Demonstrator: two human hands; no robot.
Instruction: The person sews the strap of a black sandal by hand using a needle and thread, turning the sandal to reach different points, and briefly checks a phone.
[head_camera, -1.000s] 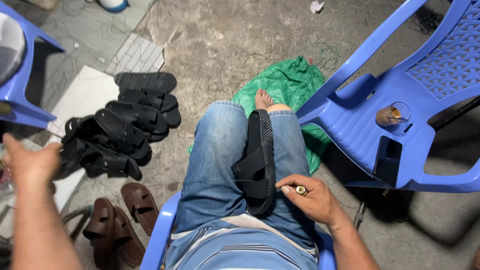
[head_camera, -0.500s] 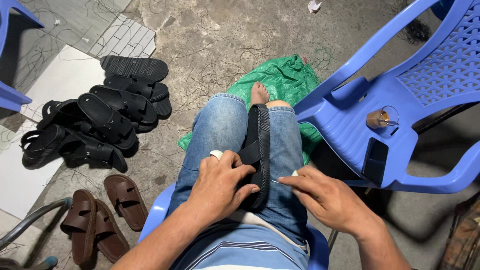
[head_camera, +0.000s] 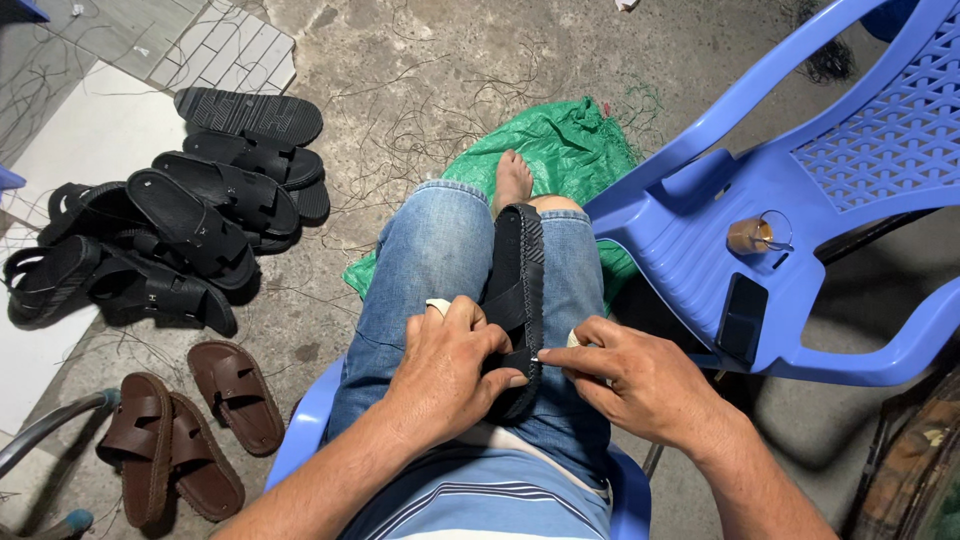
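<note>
**Black sandal held on edge across the lap**

A black rubber sandal with a ridged sole edge (head_camera: 516, 300) is seen standing on its side at the centre of the frame, laid lengthwise between the thighs of a person in blue jeans (head_camera: 430, 270). Its near end is clasped by the left hand (head_camera: 450, 375), whose fingers are wrapped over the black strap and closed on the sandal. The right hand (head_camera: 630, 385) is set just beside it, at the lower right of centre, with thumb and forefinger pinched together at the sandal's edge; something small and pale is gripped there, but what it is cannot be told. A bare foot (head_camera: 513, 178) is shown beyond the sandal's far end, resting on a crumpled green plastic sheet (head_camera: 570, 140) spread on the rough concrete floor (head_camera: 400, 60).

The seat under the person is a blue plastic chair (head_camera: 300, 430), of which only the rim is visible at the bottom. A second blue plastic chair (head_camera: 850, 170) is placed at the right of the frame; on its seat a small glass of brown drink (head_camera: 752, 236) and a dark flat phone (head_camera: 742, 318) are found, near each other but apart. At the left, a heap of black sandals (head_camera: 190, 230) is piled partly on pale tiles, and below it a pair of brown leather sandals (head_camera: 190, 430) lies on the floor. Thin dark threads are scattered over the concrete.
</note>
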